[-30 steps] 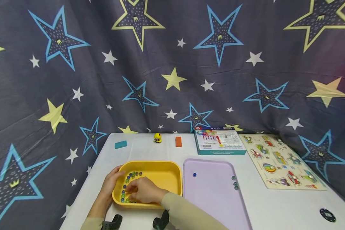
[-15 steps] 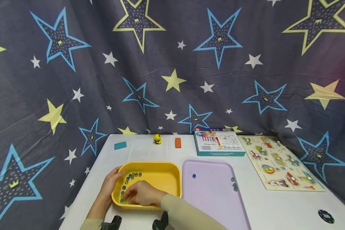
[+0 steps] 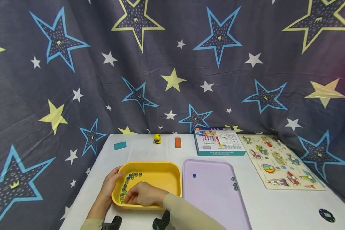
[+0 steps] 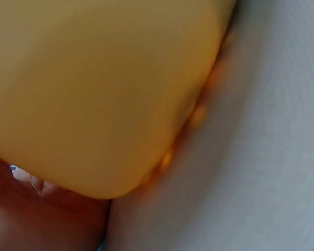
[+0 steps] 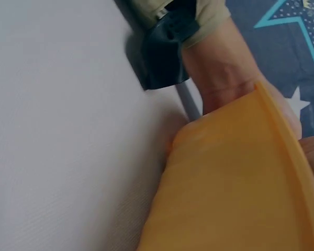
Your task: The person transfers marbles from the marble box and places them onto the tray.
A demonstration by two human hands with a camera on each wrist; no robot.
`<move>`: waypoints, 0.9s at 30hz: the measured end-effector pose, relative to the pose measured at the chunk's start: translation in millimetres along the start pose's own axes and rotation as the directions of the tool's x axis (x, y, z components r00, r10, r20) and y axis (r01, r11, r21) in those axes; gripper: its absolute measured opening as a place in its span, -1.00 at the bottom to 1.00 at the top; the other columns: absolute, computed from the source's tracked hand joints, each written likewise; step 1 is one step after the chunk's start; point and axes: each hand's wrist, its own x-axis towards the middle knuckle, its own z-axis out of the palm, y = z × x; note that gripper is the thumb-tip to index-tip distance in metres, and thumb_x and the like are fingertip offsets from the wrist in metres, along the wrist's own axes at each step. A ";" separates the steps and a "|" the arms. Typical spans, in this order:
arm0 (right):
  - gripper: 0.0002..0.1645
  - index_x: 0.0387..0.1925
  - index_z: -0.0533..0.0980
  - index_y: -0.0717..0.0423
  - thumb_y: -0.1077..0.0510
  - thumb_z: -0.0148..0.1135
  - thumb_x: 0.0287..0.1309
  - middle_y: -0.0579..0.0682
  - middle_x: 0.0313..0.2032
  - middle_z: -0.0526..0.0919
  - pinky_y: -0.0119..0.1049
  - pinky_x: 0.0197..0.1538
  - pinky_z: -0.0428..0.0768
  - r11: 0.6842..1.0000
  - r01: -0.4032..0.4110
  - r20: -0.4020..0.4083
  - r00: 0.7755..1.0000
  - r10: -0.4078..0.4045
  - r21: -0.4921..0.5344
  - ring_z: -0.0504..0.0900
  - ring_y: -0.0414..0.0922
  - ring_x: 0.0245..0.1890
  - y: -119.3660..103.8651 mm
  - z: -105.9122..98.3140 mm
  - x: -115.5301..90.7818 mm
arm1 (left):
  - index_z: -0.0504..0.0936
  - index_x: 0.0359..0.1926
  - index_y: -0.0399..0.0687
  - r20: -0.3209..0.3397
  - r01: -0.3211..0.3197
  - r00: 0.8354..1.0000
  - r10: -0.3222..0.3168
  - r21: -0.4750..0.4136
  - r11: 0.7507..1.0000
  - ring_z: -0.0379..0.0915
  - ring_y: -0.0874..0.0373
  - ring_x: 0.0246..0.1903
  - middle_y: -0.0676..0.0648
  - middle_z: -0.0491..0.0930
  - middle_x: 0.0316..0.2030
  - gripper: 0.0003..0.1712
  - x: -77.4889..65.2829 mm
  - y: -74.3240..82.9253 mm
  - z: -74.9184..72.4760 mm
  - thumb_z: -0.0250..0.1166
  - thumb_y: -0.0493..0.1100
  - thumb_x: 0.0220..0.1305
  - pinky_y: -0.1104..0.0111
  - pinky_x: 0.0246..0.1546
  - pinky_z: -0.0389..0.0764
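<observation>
In the head view a yellow plastic tray (image 3: 166,174) stands on the white table. Several blue and green glass marbles (image 3: 126,181) form a curved row along its left side. My left hand (image 3: 109,183) grips the tray's left rim; in the left wrist view, part of the hand (image 4: 47,209) shows below the tray wall (image 4: 110,104). Inside the tray, my right hand (image 3: 145,194) reaches down with bent fingers beside the front-left marbles. Its fingertips are partly hidden, so whether a marble is between them cannot be seen. The tray's outer wall (image 5: 225,178) fills much of the right wrist view.
Right of the yellow tray lies a lilac tray (image 3: 210,198) with one blue marble (image 3: 194,175) and a few green ones (image 3: 235,185). Behind are a teal block (image 3: 120,145), yellow duck (image 3: 157,139), orange block (image 3: 178,142), box (image 3: 219,142) and puzzle board (image 3: 276,163). A black chip (image 3: 327,215) lies right.
My right hand has shifted slightly toward the tray's front and now covers marbles seen along the front wall earlier. Marbles near its fingers sit a little differently. The left hand keeps its place.
</observation>
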 end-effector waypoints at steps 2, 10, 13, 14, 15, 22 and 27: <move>-0.86 -0.41 0.61 0.02 0.32 0.21 0.02 -0.26 -0.54 0.60 -0.56 -0.31 0.46 1.000 0.005 0.010 1.000 -0.005 0.015 0.52 -0.40 -0.51 0.9 -1.1 -1.1 | 0.34 0.15 -0.16 0.001 -0.003 1.000 0.003 0.005 1.000 0.22 0.07 0.07 -0.13 0.34 0.11 -0.54 -0.3 0.1 0.5 -0.03 -0.14 0.23 0.49 -0.04 0.31; -0.79 -0.45 0.60 0.05 0.40 0.16 -0.04 -0.22 -0.55 0.58 -0.54 -0.40 0.46 0.999 0.030 -0.046 0.999 -0.029 0.019 0.46 -0.38 -0.56 2.1 -2.2 -1.5 | 0.35 0.15 -0.11 -0.002 0.000 1.000 0.000 0.018 1.000 0.25 0.06 0.07 -0.11 0.35 0.10 -0.55 -0.3 -0.3 0.9 -0.03 -0.12 0.23 0.45 -0.03 0.36; -0.79 -0.48 0.59 0.02 0.38 0.16 -0.05 -0.23 -0.57 0.57 -0.54 -0.44 0.43 1.000 0.013 -0.072 0.997 -0.012 0.003 0.43 -0.37 -0.58 2.3 -1.8 -1.2 | 0.35 0.15 -0.11 0.001 0.002 1.000 -0.002 0.015 1.000 0.25 0.06 0.07 -0.12 0.35 0.10 -0.55 0.0 -0.8 0.6 -0.04 -0.12 0.24 0.44 -0.02 0.34; -0.80 -0.49 0.59 0.01 0.37 0.16 -0.05 -0.23 -0.57 0.57 -0.53 -0.45 0.41 1.000 0.002 -0.075 0.997 -0.002 0.003 0.42 -0.37 -0.58 2.1 -1.7 -1.2 | 0.35 0.16 -0.11 0.000 0.003 1.000 -0.003 0.017 1.000 0.25 0.06 0.07 -0.12 0.35 0.11 -0.55 0.3 -1.1 0.4 -0.04 -0.12 0.24 0.45 -0.02 0.34; -0.81 -0.51 0.59 0.01 0.35 0.17 -0.04 -0.23 -0.58 0.57 -0.53 -0.47 0.39 1.000 -0.010 -0.077 0.997 0.010 0.002 0.41 -0.36 -0.59 1.9 -1.8 -1.4 | 0.35 0.15 -0.11 -0.002 0.005 1.000 -0.005 0.016 1.000 0.24 0.07 0.07 -0.11 0.35 0.10 -0.55 0.3 -1.0 0.4 -0.04 -0.12 0.24 0.45 -0.02 0.34; -0.82 -0.57 0.62 -0.03 0.28 0.19 0.01 -0.24 -0.61 0.59 -0.50 -0.46 0.33 0.996 -0.087 -0.046 0.995 0.088 0.027 0.42 -0.32 -0.56 -0.1 -2.4 -4.6 | 0.33 0.18 -0.12 0.004 0.005 1.000 -0.005 0.020 1.000 0.22 0.07 0.08 -0.13 0.34 0.11 -0.53 1.0 -1.0 -0.3 -0.03 -0.12 0.24 0.45 0.00 0.30; -0.83 -0.54 0.65 -0.01 0.28 0.20 -0.01 -0.24 -0.60 0.62 -0.52 -0.42 0.35 0.996 -0.075 -0.020 0.997 0.076 0.043 0.45 -0.34 -0.54 -0.2 -2.9 -5.6 | 0.33 0.18 -0.11 0.001 0.002 1.000 -0.002 0.028 1.000 0.21 0.07 0.09 -0.12 0.33 0.12 -0.52 0.7 -0.9 -0.5 -0.03 -0.11 0.24 0.33 0.09 0.22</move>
